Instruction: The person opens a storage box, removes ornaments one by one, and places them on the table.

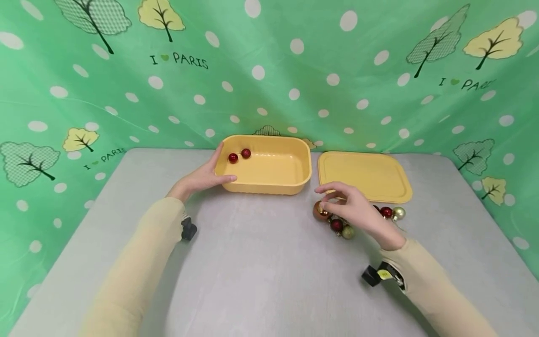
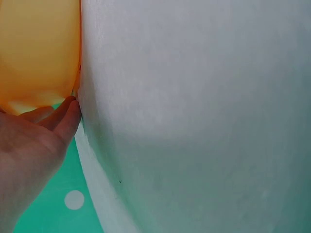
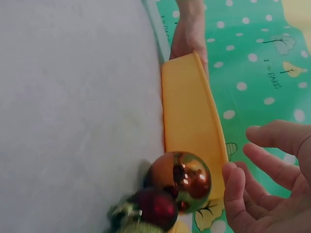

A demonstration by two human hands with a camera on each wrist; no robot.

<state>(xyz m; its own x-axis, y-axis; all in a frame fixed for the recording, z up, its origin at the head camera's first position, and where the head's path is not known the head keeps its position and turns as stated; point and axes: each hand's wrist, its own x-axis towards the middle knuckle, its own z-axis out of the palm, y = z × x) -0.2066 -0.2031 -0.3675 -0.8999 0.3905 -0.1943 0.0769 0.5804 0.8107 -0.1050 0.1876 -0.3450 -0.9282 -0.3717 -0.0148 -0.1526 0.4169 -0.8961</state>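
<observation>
My left hand [image 1: 204, 176] holds the left end of a yellow plastic container [image 1: 269, 188], its thumb over the front rim and its fingers along the end wall. In the left wrist view, those fingertips [image 2: 73, 109] are low against the container's outside. Two small red baubles [image 1: 239, 155] lie inside at the left. My right hand [image 1: 351, 208] hovers over a shiny copper bauble [image 1: 318, 211], thumb and fingers spread; the right wrist view shows nothing between them. Beside the copper bauble are a dark red bauble [image 1: 336, 225] and a gold-green one [image 1: 348, 232].
A yellow lid [image 1: 364, 175] lies flat to the right of the container. Past my right wrist sit a red bauble [image 1: 386, 212] and a pale gold one [image 1: 398, 213], partly behind the hand. A green printed curtain [image 1: 269, 84] hangs behind the grey table [image 1: 252, 271].
</observation>
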